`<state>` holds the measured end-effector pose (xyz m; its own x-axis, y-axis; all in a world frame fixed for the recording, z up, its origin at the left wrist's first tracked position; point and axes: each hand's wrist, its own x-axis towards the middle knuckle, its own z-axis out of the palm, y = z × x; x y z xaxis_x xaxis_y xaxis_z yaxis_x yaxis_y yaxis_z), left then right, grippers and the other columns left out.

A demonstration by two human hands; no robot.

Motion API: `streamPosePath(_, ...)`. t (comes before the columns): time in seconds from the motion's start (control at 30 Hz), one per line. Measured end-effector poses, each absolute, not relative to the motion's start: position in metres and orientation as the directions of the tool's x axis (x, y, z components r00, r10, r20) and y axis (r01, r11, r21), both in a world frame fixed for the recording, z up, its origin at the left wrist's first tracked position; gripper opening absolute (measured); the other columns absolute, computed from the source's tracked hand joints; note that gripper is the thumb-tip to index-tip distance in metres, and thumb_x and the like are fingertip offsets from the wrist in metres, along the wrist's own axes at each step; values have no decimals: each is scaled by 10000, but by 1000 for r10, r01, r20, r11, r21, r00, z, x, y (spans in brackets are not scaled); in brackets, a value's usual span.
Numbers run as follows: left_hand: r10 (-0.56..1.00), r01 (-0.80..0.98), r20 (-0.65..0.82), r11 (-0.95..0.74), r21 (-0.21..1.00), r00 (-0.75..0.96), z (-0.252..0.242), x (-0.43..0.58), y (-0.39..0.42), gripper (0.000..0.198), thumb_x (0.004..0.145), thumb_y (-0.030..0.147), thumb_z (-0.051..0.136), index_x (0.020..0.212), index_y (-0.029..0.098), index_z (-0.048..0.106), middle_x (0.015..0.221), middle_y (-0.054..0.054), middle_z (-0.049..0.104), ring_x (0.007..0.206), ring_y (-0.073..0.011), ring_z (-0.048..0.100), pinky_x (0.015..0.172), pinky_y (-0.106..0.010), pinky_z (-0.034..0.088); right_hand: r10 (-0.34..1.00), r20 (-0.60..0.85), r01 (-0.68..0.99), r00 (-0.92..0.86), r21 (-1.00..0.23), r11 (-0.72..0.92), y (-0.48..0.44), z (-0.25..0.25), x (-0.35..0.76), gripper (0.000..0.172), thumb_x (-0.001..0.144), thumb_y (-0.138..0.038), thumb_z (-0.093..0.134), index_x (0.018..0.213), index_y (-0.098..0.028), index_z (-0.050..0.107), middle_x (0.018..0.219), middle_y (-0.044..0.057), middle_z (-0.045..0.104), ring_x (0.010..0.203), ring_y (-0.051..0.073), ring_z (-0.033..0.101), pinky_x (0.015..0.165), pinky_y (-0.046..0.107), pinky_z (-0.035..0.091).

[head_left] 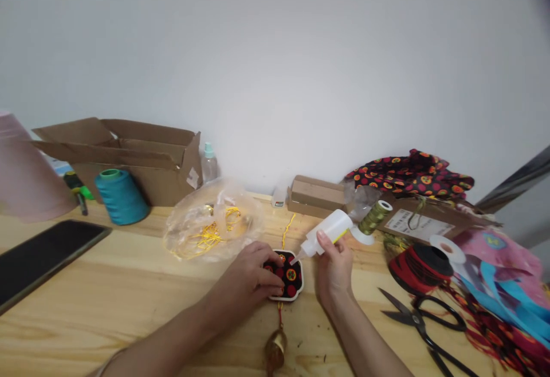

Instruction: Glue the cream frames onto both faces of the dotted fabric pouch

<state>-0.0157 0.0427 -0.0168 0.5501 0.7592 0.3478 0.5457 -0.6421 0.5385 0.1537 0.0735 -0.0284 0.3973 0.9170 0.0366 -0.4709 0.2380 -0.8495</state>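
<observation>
A white-rimmed pendant (pixel 293 275), faced in black cloth with red and orange flower patterns, lies flat on the wooden table. My left hand (pixel 251 274) rests over its left side, fingers closed on it. In my right hand (pixel 336 271) is a white squeeze bottle (pixel 327 231), tilted so that its narrow nozzle points down at the pendant's upper right part. Whether the nozzle tip touches the cloth I cannot tell. A yellow cord (pixel 288 229) runs from the pendant's top, and a brass bell (pixel 275 347) hangs on a red and yellow cord below.
Black scissors (pixel 419 321) lie open at the right by a red cord spool (pixel 420 268) and ribbons. Behind the pendant are a plastic bag (pixel 180 231) of yellow cords and a small box (pixel 315 193). A teal thread cone (pixel 121 198), carton (pixel 172 185) and phone (pixel 43 256) occupy the left.
</observation>
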Motion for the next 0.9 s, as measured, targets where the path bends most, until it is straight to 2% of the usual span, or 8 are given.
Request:
streamPosePath(0.23, 732, 576, 338, -677, 459, 591, -18, -17, 45, 153, 782, 261, 564, 816, 303, 707, 1016, -38, 595, 953, -202, 454, 815, -362, 382, 922, 31, -493, 386, -838, 235, 75, -28, 155, 278, 567, -275, 749, 750, -150, 580, 667, -20, 606, 612, 120, 549, 614, 260, 425)
streamPosePath(0.43, 702, 536, 331, -703, 467, 631, -16, -26, 46, 215, 825, 301, 490, 931, 261, 673, 1016, -61, 585, 976, -209, 448, 866, -385, 371, 917, 20, -510, 400, -826, 240, 77, -31, 158, 282, 574, -283, 743, 766, -152, 582, 701, -20, 606, 640, 122, 556, 642, 265, 431)
streamPosePath(0.57, 656, 510, 313, -742, 435, 687, -15, -32, 45, 223, 824, 288, 494, 991, 308, 640, 1074, -48, 545, 1018, -212, 421, 881, -380, 357, 917, 14, -518, 399, -821, 239, 78, -32, 159, 283, 580, -284, 738, 774, -153, 579, 695, -20, 603, 636, 129, 559, 645, 276, 438)
streamPosePath(0.77, 603, 510, 317, -793, 332, 732, -15, -35, 47, 235, 811, 297, 512, 1004, 354, 633, 1089, -49, 514, 1010, -224, 414, 872, -402, 346, 918, 6, -527, 397, -817, 233, 78, -30, 160, 285, 577, -281, 739, 772, -149, 579, 712, -10, 605, 646, 132, 562, 646, 274, 442)
streamPosePath(0.9, 586, 496, 326, -807, 320, 742, -16, -35, 48, 239, 803, 299, 525, 1005, 371, 630, 1082, -50, 515, 996, -225, 423, 858, -399, 352, 920, 6, -535, 392, -812, 234, 79, -30, 160, 288, 578, -280, 739, 781, -151, 581, 715, -10, 607, 653, 138, 568, 655, 281, 447)
